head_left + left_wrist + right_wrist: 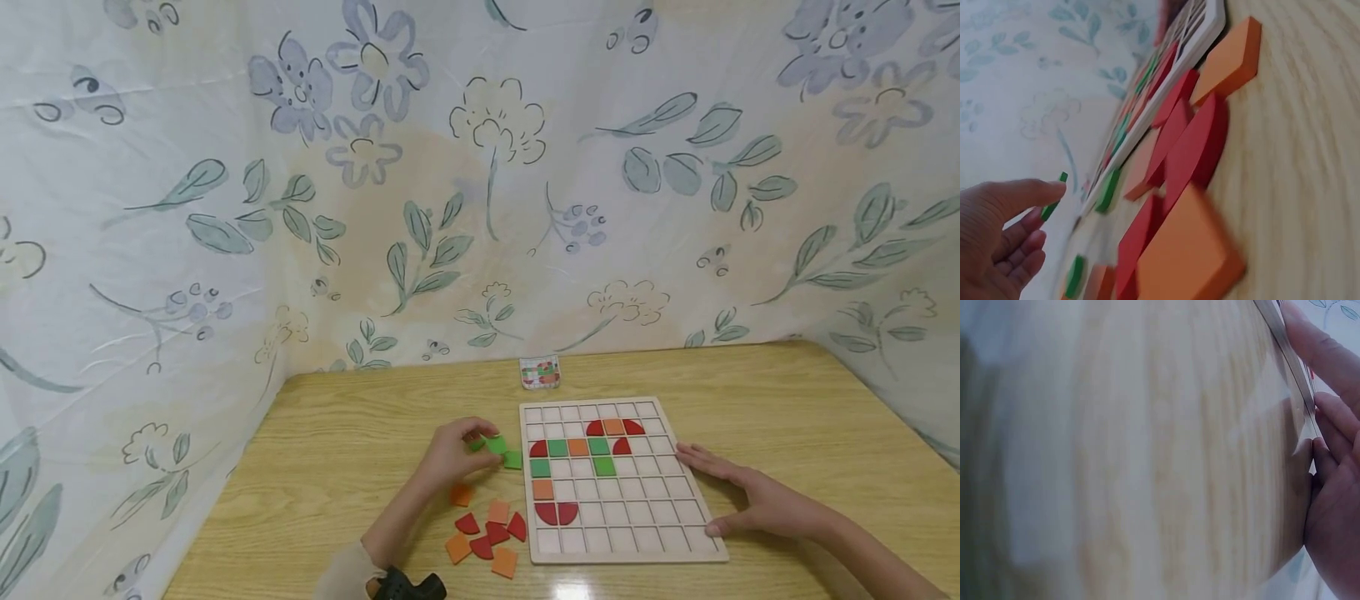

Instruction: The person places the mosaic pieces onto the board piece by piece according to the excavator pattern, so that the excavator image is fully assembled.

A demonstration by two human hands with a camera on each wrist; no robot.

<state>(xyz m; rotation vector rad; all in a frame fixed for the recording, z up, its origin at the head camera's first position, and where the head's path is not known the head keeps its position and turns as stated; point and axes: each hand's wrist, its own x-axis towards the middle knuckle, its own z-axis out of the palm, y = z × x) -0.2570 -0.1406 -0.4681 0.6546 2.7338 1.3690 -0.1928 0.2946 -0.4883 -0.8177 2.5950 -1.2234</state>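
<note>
My left hand (453,457) pinches a bright green square tile (496,444) between thumb and fingers, just left of the board. In the left wrist view that tile (1051,205) is held edge-on above the table. Another green square (513,460) lies by the left rim of the white grid board (637,537). A further green piece (476,446) is partly hidden by the fingers. Red quarter-rounds, orange squares and green squares sit in cells of the grid. With fingers extended, my right hand (757,497) rests along the board's right edge, thumb near its lower corner.
Loose red quarter-rounds (482,547) and orange squares (504,562) lie in front of the left forearm, beside the board. A small printed card (540,372) with a coloured pattern stands at the table's back edge, before a floral cloth (495,275).
</note>
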